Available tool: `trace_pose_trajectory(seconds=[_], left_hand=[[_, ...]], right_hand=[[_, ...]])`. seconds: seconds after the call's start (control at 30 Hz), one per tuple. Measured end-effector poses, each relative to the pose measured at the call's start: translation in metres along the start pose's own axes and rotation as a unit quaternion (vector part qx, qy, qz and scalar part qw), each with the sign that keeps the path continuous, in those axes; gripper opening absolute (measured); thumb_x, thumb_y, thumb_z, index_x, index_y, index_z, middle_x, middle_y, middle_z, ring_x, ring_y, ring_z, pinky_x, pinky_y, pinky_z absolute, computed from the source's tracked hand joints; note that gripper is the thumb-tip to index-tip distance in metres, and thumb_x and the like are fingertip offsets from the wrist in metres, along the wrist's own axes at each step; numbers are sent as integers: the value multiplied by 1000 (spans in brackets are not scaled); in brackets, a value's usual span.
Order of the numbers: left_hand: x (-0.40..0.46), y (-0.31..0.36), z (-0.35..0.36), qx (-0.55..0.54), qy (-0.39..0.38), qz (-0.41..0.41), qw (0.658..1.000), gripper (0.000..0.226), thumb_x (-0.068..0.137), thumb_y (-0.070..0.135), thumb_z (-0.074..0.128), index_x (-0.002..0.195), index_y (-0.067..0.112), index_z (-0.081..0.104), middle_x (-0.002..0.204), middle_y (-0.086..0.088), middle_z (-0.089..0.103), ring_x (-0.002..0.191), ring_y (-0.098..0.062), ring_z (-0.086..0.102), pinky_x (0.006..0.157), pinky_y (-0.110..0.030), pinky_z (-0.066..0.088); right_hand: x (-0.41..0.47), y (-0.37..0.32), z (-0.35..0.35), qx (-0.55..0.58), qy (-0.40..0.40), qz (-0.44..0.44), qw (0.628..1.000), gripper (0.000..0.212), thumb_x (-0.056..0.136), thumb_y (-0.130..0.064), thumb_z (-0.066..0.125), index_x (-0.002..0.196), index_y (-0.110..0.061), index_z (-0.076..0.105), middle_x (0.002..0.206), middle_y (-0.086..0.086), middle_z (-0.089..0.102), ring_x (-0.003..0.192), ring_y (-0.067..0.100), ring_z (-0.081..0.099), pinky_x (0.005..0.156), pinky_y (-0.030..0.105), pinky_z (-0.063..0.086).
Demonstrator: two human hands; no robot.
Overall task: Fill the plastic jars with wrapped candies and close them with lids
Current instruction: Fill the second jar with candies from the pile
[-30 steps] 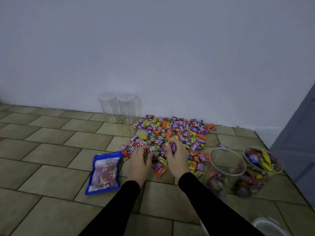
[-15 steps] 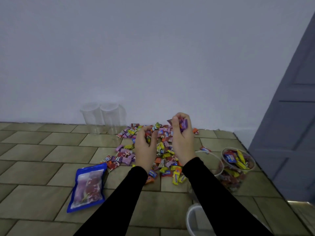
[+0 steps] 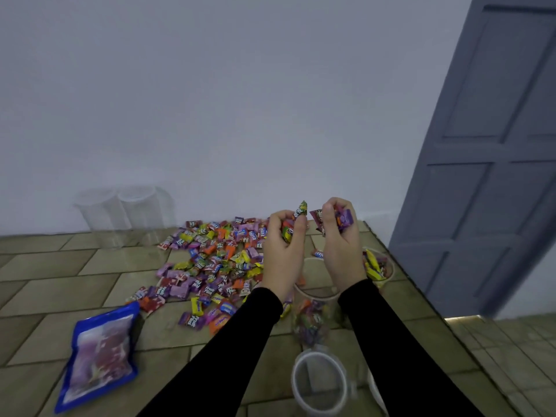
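Note:
A pile of wrapped candies (image 3: 216,260) in many colours lies on the tiled floor. My left hand (image 3: 282,251) grips a handful of candies, raised above the floor. Beside it my right hand (image 3: 341,248) grips another handful with purple wrappers sticking out. Both hands hover over an open clear plastic jar (image 3: 313,314) partly filled with candies. A second open jar (image 3: 380,267) holding candies stands behind my right wrist. Two empty clear jars (image 3: 120,215) stand by the wall at the left.
A blue resealable bag (image 3: 99,356) of sweets lies on the floor at the left. A round clear lid (image 3: 319,383) lies near my arms at the bottom, another partly hidden beside it. A grey door (image 3: 487,152) stands at the right, a white wall behind.
Both hands have risen from the pile with candies and moved right, over the partly filled jar. The camera view has turned right, showing more of the door.

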State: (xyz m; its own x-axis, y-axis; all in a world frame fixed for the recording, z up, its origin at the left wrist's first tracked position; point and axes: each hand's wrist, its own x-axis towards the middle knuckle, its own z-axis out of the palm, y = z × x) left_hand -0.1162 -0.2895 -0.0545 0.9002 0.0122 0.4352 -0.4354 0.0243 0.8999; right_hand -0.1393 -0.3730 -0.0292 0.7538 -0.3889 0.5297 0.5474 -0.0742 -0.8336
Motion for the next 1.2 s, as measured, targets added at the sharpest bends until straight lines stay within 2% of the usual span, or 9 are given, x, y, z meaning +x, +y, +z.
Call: trace_pose_trajectory(seconds=[0.13,0.3,0.4,0.5,0.63,0.8,0.93,1.1,1.2], left_hand=[[-6,-2,6,3,-50,-20,999,8,97,35,52,99,28,49,82,8,51,62,-6,48,60,-24,43],[-7,-4,8,-2,-74,-38,997,7,97,34,52,101,30,50,92,8,57,81,-5,57,77,-34,50],[-8,-11,5,-2,-93,-61,994,30,96,41,51,121,25,52,113,6,62,104,-6,61,93,-38,52],[-9,-14,5,31,-101,-77,991,59,91,56,48,138,20,47,137,5,54,127,-8,49,106,-41,43],[-13,-10,7,-9,-91,-44,995,10,98,28,52,106,31,56,107,-1,64,97,-6,61,92,-39,51],[-12,-16,3,-71,-84,-56,992,6,96,20,55,100,23,59,91,0,63,83,-14,60,78,-43,52],[-10,-19,0,-62,-78,-27,995,9,97,9,52,101,10,60,79,6,62,68,-15,57,58,-33,49],[-9,-21,-1,-33,-77,15,996,12,88,18,54,94,9,58,81,1,59,76,-17,56,65,-42,49],[-10,-21,0,-39,-79,9,996,9,87,17,53,93,12,57,81,6,60,77,-15,59,64,-35,52]], right_hand=[[-3,13,-10,-4,15,25,1000,11,99,-12,46,90,-10,51,72,-7,45,64,0,44,64,15,39],[-9,25,-14,21,11,63,998,12,99,-13,49,87,-14,52,72,-7,51,69,5,50,66,20,43],[-11,25,-13,29,8,72,997,11,97,-13,52,86,-12,56,73,-6,54,72,8,53,67,20,46],[-13,24,-13,34,17,78,996,15,96,-11,54,82,-12,59,70,-9,60,71,7,57,67,20,47],[-13,23,-14,52,24,91,994,22,95,-6,54,75,-15,58,61,-15,61,63,-1,58,61,14,47],[-14,26,-9,33,22,86,996,18,88,-7,63,73,-14,59,59,-12,59,61,4,56,58,17,45],[-16,28,-4,26,13,82,996,13,84,-18,65,72,-18,59,61,-9,58,60,9,56,56,23,45],[-16,30,-3,-22,19,74,997,13,83,-25,63,72,-18,61,68,1,57,66,15,51,60,28,45],[-15,30,-3,-28,25,108,993,16,90,-14,61,74,-15,60,69,2,58,67,16,53,61,35,48]])
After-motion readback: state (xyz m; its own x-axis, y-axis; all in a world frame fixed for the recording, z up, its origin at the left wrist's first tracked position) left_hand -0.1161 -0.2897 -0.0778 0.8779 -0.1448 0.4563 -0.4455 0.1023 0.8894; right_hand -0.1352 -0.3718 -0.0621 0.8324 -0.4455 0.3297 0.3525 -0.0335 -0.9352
